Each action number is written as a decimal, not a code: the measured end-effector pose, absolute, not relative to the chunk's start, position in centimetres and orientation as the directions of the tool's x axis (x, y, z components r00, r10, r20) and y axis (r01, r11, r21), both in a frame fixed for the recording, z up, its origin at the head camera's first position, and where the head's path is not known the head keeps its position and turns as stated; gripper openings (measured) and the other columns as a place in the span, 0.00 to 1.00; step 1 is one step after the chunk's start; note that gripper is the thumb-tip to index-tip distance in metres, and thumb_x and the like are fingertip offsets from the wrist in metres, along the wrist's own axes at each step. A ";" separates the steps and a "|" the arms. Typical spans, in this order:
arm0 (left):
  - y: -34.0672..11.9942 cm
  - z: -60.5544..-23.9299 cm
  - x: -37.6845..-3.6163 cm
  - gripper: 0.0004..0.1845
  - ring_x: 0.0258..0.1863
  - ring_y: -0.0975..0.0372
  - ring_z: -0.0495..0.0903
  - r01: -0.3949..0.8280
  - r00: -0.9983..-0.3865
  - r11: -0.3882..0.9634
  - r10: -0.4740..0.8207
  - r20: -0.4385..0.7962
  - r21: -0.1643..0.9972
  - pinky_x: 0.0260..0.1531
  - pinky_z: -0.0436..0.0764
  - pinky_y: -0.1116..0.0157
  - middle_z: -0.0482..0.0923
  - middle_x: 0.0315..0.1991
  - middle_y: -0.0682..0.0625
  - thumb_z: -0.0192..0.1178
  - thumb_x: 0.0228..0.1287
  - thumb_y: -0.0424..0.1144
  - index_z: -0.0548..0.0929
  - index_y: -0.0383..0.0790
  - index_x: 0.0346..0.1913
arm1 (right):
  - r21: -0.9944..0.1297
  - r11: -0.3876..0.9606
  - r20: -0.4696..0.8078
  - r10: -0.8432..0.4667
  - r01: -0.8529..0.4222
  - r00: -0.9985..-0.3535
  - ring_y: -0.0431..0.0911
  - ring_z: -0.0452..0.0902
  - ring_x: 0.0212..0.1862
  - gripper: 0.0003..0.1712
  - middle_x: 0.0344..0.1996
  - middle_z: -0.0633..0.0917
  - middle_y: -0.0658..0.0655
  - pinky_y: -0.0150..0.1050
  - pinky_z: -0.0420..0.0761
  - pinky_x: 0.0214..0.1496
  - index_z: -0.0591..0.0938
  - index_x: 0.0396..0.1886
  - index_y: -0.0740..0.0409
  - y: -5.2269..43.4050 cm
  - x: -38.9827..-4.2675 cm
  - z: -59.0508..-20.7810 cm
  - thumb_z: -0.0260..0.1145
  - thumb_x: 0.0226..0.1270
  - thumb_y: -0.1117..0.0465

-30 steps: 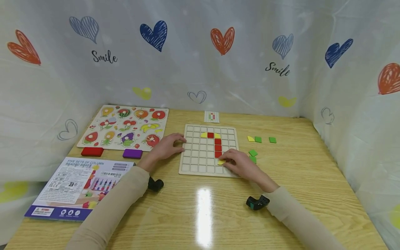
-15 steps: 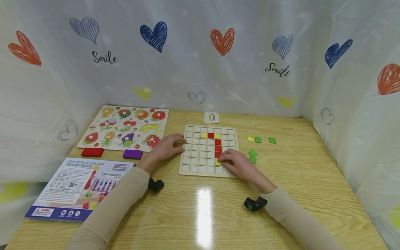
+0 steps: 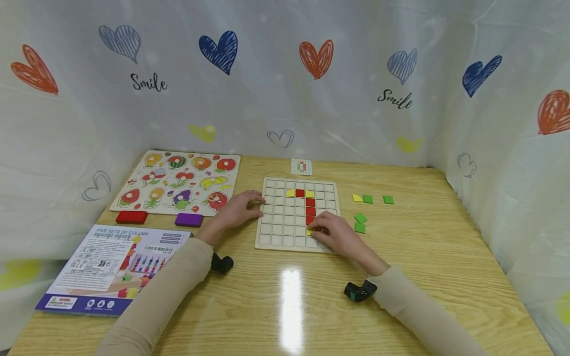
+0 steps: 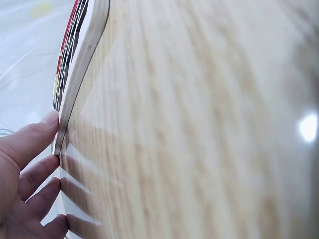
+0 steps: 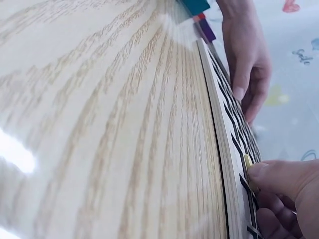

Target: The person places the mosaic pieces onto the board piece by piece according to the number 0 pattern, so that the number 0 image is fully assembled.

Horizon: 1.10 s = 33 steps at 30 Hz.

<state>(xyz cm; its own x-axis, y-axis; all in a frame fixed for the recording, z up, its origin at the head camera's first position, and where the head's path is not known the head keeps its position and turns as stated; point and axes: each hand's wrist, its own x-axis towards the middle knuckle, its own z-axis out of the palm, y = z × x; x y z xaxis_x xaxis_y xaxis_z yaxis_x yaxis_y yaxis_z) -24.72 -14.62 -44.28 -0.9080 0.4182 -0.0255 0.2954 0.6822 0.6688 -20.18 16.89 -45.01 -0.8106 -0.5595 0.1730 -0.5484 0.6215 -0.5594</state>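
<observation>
A wooden grid board (image 3: 276,229) lies mid-table. Several red tiles (image 3: 310,210) run down one column, with yellow pieces (image 3: 291,193) beside the top red one. Under the lowest red tile, my right hand (image 3: 340,232) pinches a yellow tile (image 5: 247,160) between thumb and fingers. In the right wrist view this tile stands partly up from the cells, and the fingers cover much of it. My left hand (image 3: 240,208) is at the board's left edge. In the left wrist view its thumb touches the rim and the loosely bent fingers reach down to the tabletop.
Right of the board lie several green tiles (image 3: 360,218) and a yellow quarter-circle piece (image 3: 357,198). A small pattern card (image 3: 302,166) lies behind it. To the left are a fruit puzzle (image 3: 175,180), a red block (image 3: 131,216), a purple block (image 3: 189,219) and a printed box (image 3: 107,267).
My right hand has shifted slightly left with the yellow tile, bringing it to the cell below the red column. My left hand has stayed at the board's edge.
</observation>
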 end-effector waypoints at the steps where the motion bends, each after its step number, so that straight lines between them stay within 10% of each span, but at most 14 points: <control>1: -14.6 -44.3 -24.7 0.18 0.72 0.46 0.58 0.295 -0.908 0.682 0.418 -0.026 0.669 0.71 0.56 0.49 0.67 0.69 0.40 0.64 0.66 0.39 0.80 0.38 0.57 | -0.561 0.621 0.173 -0.559 -0.548 -0.811 0.43 0.79 0.45 0.08 0.44 0.83 0.51 0.41 0.80 0.47 0.87 0.44 0.55 16.9 -20.2 -45.0 0.68 0.66 0.63; 15: -14.6 -44.1 -24.7 0.18 0.72 0.46 0.59 0.300 -0.904 0.672 0.426 -0.023 0.677 0.71 0.56 0.49 0.67 0.69 0.39 0.64 0.66 0.38 0.81 0.37 0.56 | -0.597 0.604 0.202 -0.524 -0.528 -0.827 0.41 0.77 0.41 0.09 0.43 0.83 0.50 0.36 0.80 0.42 0.87 0.44 0.55 17.0 -19.9 -45.3 0.68 0.66 0.63; 33: -14.6 -44.2 -24.6 0.18 0.72 0.46 0.58 0.290 -0.908 0.678 0.418 -0.030 0.675 0.72 0.56 0.49 0.66 0.69 0.39 0.64 0.66 0.39 0.80 0.38 0.57 | -0.646 0.731 0.181 -0.136 -0.223 -0.974 0.51 0.80 0.45 0.15 0.45 0.82 0.60 0.43 0.81 0.45 0.83 0.52 0.62 26.2 -18.5 -45.5 0.67 0.67 0.63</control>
<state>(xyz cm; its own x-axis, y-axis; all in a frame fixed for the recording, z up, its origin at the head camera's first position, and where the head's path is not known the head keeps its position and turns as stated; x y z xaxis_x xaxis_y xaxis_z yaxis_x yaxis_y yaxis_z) -24.63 -14.56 -44.16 -0.9079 0.4181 -0.0296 0.2902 0.6780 0.6754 -18.47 26.22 -45.53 -0.9739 -0.1365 0.1815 -0.2227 0.7306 -0.6455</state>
